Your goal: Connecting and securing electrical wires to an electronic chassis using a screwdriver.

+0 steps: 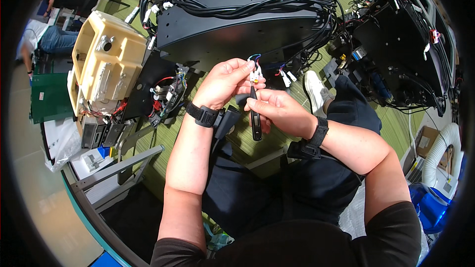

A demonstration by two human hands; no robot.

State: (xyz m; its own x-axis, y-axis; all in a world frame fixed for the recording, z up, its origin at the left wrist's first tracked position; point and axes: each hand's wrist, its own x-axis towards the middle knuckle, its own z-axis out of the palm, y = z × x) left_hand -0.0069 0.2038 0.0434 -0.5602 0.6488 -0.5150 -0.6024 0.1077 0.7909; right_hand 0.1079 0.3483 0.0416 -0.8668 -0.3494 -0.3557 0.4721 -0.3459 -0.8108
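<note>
Between the thumb and fingers of my left hand (221, 85) is a small white wire connector (255, 75), with thin coloured wires (255, 57) running up from it toward the black metal housing. My right hand (287, 112) is closed round a slim black pen-like tool (256, 124). The tool stands nearly upright in the view, its upper tip at the connector's lower end; whether it is inside the connector I cannot tell. A small yellow part shows at that spot. Other loose white connectors (286, 78) hang just right of my hands.
The large black housing (237, 34) carries bundled black cables (237, 10) across its top. A cream moulded shell (106, 62) with wiring stands left; another black unit (401, 44) stands right. A grey metal frame (118, 168) lies lower left. Another person (54, 37) is at far left.
</note>
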